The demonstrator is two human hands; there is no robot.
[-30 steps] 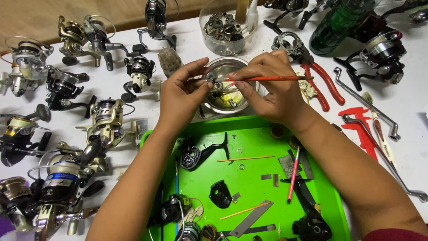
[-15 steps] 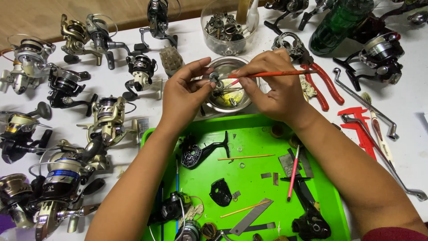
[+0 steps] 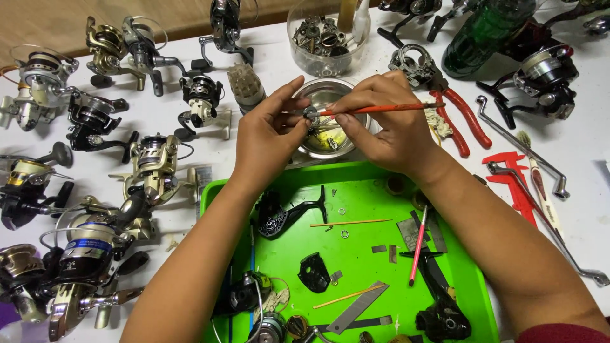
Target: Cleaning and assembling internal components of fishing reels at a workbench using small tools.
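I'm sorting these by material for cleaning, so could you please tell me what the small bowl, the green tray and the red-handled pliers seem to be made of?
The small bowl looks like polished metal, since it mirrors the light. The green tray looks like plastic: flat bright colour with a dull sheen. The red-handled pliers seem to be grey metal with glossy red grips, probably plastic or rubber.

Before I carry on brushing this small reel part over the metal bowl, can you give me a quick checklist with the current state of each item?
1. Left hand pinches the small metal part: ok.
2. Right hand holds the red-handled brush, tip at the part: ok.
3. Part sits above the metal bowl, so drips and dropped bits land inside: ok.
4. Liquid level in the bowl: cannot tell, hands cover it.
5. Green tray lies directly below the wrists: ok.
6. Red-handled pliers lie close beside the right hand: not ok, snag risk.
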